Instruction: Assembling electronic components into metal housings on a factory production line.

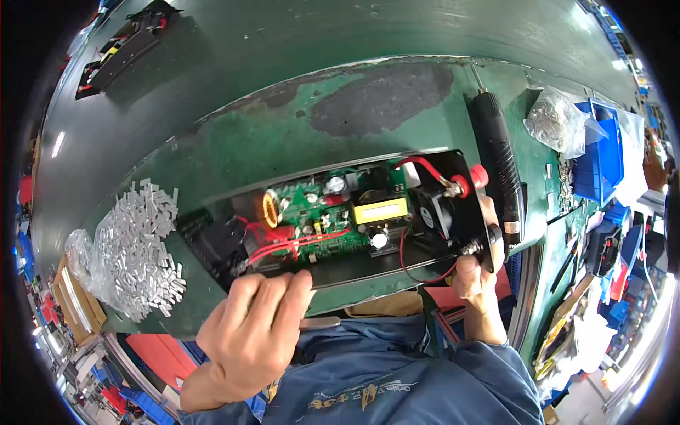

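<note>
An open black power inverter (331,278) lies tilted across the bench in front of me. Its green circuit board (304,193) carries a copper coil, a yellow-wrapped transformer (380,210) and red wires. At its right end are a black fan (433,216) and a red terminal (460,185). My right hand (476,276) grips that end panel, thumb by the lower terminal, other fingers behind it. My left hand (255,322) is closed at the near wall, its fingertips partly hidden. A slim grey tool (320,322) juts from it; its kind cannot be made out.
A heap of small silver metal pieces (145,248) spills from a clear bag on the left. A black electric screwdriver (496,142) lies right of the inverter. Farther right are a bag of small parts (556,120) and a blue bin (598,159). Another black assembly (124,53) sits far left.
</note>
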A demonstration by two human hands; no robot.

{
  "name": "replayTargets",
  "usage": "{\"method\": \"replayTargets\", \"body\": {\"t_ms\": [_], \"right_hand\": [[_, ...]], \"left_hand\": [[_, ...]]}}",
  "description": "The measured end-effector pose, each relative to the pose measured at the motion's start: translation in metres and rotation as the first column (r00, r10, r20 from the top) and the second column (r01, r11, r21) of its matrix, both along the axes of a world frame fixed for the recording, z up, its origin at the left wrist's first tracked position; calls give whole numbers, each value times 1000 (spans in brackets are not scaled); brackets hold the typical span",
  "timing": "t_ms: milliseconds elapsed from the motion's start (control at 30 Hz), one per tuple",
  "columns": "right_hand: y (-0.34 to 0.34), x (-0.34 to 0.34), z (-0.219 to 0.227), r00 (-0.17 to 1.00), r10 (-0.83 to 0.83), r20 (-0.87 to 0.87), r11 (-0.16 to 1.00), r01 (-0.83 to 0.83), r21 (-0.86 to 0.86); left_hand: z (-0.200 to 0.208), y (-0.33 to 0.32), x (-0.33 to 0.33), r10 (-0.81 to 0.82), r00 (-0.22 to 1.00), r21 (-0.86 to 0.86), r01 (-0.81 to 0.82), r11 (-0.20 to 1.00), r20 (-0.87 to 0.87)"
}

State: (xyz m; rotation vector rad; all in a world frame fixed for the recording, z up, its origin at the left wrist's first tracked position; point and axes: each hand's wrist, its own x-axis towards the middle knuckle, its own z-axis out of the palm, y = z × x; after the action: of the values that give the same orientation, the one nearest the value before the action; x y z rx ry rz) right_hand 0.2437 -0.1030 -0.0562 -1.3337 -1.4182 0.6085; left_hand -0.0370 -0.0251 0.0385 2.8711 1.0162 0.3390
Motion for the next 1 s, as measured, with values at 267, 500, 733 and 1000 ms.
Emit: {"method": "replayTargets", "body": {"t_ms": [267,500,733,1000], "right_hand": [[2,14,18,997,14,70,994,-6,-106],[-12,55,73,922,-155,355,971,209,-118],[29,207,73,480,-526,702,741,664,102],[38,312,35,461,-187,868,785,601,-150]], "left_hand": [[-2,-8,15,133,987,-212,-112,971,86],[1,-25,12,257,954,-130,-239,962,152],[6,-28,9,266,933,-163,-231,959,243],[14,-36,-34,164,736,-211,-30,977,656]]}}
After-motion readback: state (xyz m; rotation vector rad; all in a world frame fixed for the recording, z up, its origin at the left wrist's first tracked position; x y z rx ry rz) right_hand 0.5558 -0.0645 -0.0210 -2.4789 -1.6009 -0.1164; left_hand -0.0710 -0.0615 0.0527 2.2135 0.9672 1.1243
